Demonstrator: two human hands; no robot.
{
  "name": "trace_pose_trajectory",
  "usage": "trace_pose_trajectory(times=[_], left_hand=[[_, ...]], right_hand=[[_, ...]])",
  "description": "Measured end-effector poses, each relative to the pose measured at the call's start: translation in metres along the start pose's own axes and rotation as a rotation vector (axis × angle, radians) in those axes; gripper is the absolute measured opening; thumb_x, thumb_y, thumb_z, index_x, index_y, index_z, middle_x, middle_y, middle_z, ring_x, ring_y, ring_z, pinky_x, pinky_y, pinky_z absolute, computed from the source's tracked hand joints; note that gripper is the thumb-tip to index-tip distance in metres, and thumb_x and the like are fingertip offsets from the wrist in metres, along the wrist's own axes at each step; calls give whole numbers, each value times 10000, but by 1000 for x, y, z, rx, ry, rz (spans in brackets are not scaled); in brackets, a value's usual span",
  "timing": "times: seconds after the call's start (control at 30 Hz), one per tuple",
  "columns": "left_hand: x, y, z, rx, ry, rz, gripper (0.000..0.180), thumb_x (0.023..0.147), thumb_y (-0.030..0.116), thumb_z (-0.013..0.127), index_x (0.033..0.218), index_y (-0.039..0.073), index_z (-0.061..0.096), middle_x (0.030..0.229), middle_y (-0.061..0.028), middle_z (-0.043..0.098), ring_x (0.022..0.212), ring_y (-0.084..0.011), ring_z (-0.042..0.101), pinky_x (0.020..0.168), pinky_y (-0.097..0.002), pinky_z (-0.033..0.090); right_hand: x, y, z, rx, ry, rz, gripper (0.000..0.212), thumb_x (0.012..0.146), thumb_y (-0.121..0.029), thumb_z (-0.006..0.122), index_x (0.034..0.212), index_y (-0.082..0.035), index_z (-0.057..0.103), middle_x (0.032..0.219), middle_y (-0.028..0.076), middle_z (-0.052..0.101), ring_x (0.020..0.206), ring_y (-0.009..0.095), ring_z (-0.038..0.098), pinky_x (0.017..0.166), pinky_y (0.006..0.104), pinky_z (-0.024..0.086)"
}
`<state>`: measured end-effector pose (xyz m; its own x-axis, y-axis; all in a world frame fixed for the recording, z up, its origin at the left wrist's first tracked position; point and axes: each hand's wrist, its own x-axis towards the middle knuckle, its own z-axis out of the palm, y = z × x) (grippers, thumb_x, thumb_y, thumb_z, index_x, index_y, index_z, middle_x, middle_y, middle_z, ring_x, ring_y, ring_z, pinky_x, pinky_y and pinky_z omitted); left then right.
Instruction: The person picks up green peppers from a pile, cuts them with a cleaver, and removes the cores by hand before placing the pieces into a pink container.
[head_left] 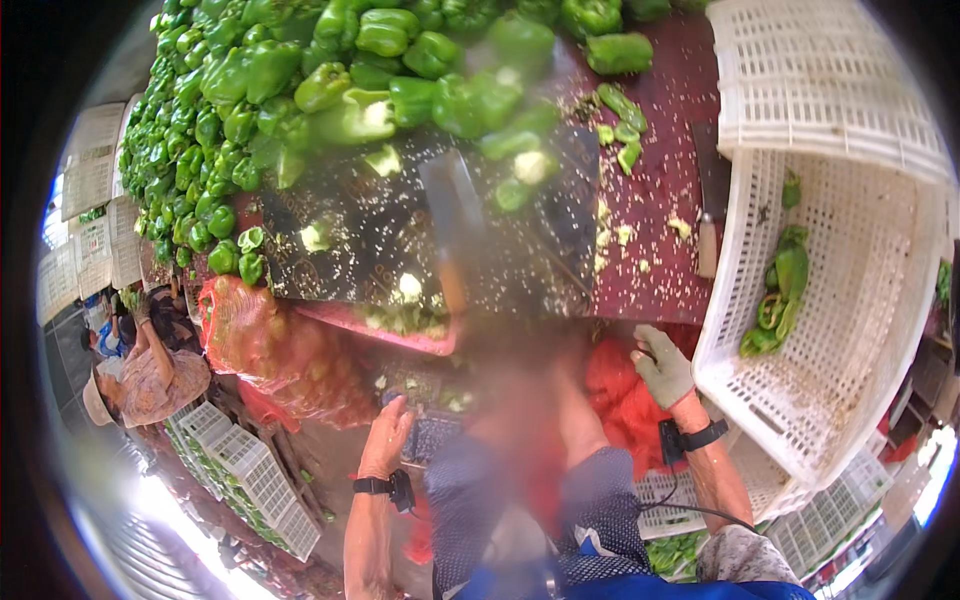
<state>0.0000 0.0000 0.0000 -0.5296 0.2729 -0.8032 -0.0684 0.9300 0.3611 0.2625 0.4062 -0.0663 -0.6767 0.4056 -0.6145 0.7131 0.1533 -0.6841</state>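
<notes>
My left hand [385, 440] is bare, its fingers curled in front of the table's edge beside a dark speckled thing [430, 440] near my knee. What it holds, if anything, I cannot make out. My right hand [662, 370] wears a pale glove, fingers apart and nothing in it, between the table edge and a white crate [735, 350]. On the black cutting board [350, 240] lies a cleaver [450, 195] with a wooden handle, partly blurred. Cut pepper pieces [383, 160] and seeds are scattered around it. Whole green peppers [387, 32] are heaped behind.
A second knife [707, 245] lies on the dark red tabletop [660, 210] by the crate. Several peppers [790, 275] are inside that crate. A red net sack [280, 355] stands at left, near another person [160, 385]. Low crates [240, 460] hold more green produce. A smear blurs the middle.
</notes>
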Motion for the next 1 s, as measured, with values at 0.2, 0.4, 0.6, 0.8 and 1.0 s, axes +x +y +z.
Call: trace_pose_trajectory(times=[0.2,0.4,0.6,0.8,1.0], left_hand=[[44,13,-24,47,97,131,481,903,238,549,1308,-13,481,1278,-211,550,1160,-325,549,986,-374,425],[100,31,-63,207,139,299,513,878,189,578,1338,14,430,1263,-252,510,1167,-405,492,997,-416,401],[203,45,-151,307,287,482,537,882,210,587,1342,-6,412,1326,-289,462,1251,-430,427,1065,-445,346],[265,175,-262,333,371,830,527,909,241,573,1359,12,422,1396,-245,433,1335,-374,378,1113,-411,297],[338,306,-350,460,490,1221,521,933,294,557,1372,44,429,1406,-234,431,1329,-363,389,1112,-411,302]], right_hand=[[96,-100,-13,-157,179,-244,537,854,-120,624,1345,-17,434,1194,186,576,1078,267,600,927,353,479],[192,-185,-7,-234,288,-348,498,817,-196,645,1256,-30,479,1165,203,576,1105,356,550,946,389,444],[248,-235,72,-596,621,-185,680,776,-337,682,1341,-69,416,1359,219,436,1265,367,411,1048,456,326],[290,-228,107,-653,915,-241,636,812,-274,650,1347,-59,383,1403,215,372,1339,353,321,1122,512,212],[295,-241,118,-664,932,-135,566,803,-184,664,1298,-47,425,1367,215,421,1308,365,371,1106,492,266]])
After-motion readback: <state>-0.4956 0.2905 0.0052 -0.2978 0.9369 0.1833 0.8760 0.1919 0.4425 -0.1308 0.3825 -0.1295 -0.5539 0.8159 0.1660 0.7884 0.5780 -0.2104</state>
